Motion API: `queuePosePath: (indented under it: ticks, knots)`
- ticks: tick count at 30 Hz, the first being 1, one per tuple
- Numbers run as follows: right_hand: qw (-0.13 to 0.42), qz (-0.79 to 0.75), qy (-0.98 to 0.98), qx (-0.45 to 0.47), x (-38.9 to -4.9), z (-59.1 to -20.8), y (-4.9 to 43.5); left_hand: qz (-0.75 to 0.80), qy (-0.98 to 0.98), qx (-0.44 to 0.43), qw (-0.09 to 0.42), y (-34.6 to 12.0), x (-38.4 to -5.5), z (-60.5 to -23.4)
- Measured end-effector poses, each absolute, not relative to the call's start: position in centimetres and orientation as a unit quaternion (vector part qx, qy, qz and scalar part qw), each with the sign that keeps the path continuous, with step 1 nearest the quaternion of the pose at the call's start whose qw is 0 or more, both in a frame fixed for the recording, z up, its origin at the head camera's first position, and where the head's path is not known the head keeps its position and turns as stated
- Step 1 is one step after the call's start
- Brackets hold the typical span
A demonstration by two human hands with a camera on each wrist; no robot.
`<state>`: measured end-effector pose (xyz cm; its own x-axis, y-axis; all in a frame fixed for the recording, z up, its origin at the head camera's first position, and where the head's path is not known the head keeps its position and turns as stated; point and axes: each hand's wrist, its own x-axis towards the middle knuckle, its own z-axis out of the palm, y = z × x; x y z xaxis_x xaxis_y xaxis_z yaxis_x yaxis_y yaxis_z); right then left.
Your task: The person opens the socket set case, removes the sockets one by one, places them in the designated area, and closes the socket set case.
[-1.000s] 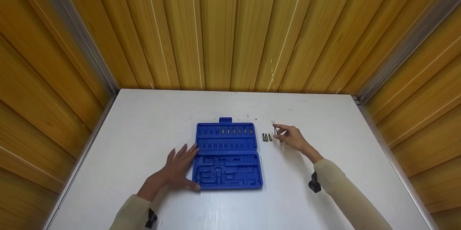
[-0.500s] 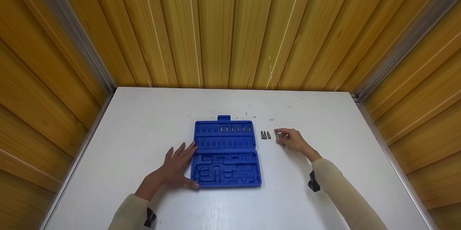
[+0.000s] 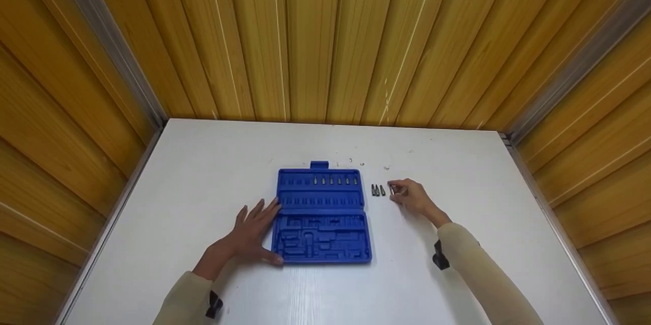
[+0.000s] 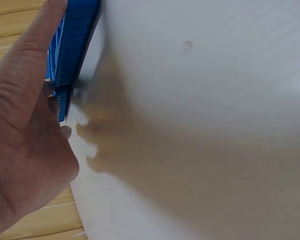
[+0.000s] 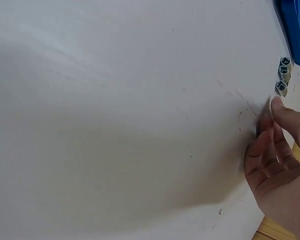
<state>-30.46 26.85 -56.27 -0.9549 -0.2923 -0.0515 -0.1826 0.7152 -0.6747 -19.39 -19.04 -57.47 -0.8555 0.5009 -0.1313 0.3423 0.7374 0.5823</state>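
Observation:
An opened blue plastic socket case (image 3: pixel 321 237) lies flat on the white table, with several small metal socket bits (image 3: pixel 339 181) in the right part of its top row. My left hand (image 3: pixel 252 236) rests at the case's left edge, fingers spread and thumb at the near corner. In the left wrist view the case (image 4: pixel 72 47) shows edge-on beside the palm. Right of the case lie three loose socket bits (image 3: pixel 377 190); the right wrist view shows their hollow ends. Beside them my right hand (image 3: pixel 414 199) pinches another socket bit (image 3: pixel 391 189) low at the table, mostly hidden by the fingers.
The white table (image 3: pixel 213 162) ends at a yellow wood-look panel wall (image 3: pixel 305 45), with similar panels on both sides. Small dark specks (image 3: pixel 362 164) lie behind the case. Moulded recesses fill the case's near half.
My right hand has lowered slightly and come nearer to me with the socket bit, beside the three loose ones. The left hand stays at the case's edge.

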Motion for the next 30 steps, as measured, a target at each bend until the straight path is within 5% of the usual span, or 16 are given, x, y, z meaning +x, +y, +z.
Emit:
queuePosePath:
  ticks: [30]
  knots:
    - [0.073, -0.365, 0.91, -0.182, -30.61, -56.53, 26.09, 0.28, 0.921, 0.224, 0.15, -19.03, -19.3, -57.05]
